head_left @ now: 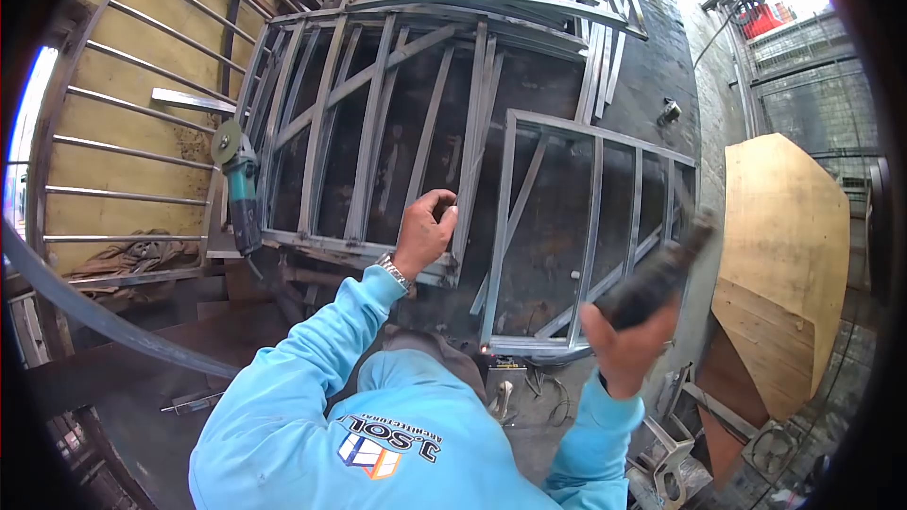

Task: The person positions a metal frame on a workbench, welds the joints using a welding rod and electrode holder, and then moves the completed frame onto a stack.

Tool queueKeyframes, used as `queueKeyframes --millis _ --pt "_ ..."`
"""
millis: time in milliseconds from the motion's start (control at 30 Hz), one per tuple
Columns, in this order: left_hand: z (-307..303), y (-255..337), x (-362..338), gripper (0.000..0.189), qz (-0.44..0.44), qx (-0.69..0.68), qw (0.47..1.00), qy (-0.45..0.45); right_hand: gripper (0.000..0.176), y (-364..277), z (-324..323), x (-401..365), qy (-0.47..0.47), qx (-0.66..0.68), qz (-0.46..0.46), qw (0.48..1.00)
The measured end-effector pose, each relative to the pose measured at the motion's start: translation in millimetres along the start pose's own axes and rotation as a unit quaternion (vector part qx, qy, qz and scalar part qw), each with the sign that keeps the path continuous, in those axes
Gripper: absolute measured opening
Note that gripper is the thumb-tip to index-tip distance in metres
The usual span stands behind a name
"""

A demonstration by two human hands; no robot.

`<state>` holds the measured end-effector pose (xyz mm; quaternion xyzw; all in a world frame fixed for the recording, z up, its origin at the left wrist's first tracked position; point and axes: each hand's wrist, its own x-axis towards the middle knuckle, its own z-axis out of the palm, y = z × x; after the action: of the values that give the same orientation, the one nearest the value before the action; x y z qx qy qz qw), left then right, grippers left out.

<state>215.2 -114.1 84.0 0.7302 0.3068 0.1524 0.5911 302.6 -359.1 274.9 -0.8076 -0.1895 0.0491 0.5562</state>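
Dark worktop (652, 66) beneath bare metal frames (371, 132); yellow panel (142, 165) behind bars at left. Across blue shirt (453, 472), "J.SOL" and "ARCHITECTURAL". Plywood (779, 227) at right. Over right-hand frame's lower right corner, dark tool (652, 288), blurred, long axis diagonal, far end toward upper right, right hand (631, 345) fingers closed around it. Left hand (425, 231) over frames, fingers curled, thumb near index, contact unclear.
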Motion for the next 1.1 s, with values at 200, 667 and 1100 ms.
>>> queueKeyframes --millis 200,667,1100 --pt "15 -2 44 0.025 -0.012 -0.005 1.0 -0.023 0.061 81 72 35 -0.061 -0.138 0.061 0.987" --pt "26 -16 58 0.027 -0.045 -0.006 0.999 -0.026 0.054 109 100 48 -0.089 -0.168 0.138 0.972" --pt "28 -23 58 0.027 -0.054 0.007 0.998 -0.031 0.061 115 105 42 -0.063 -0.138 0.163 0.975"
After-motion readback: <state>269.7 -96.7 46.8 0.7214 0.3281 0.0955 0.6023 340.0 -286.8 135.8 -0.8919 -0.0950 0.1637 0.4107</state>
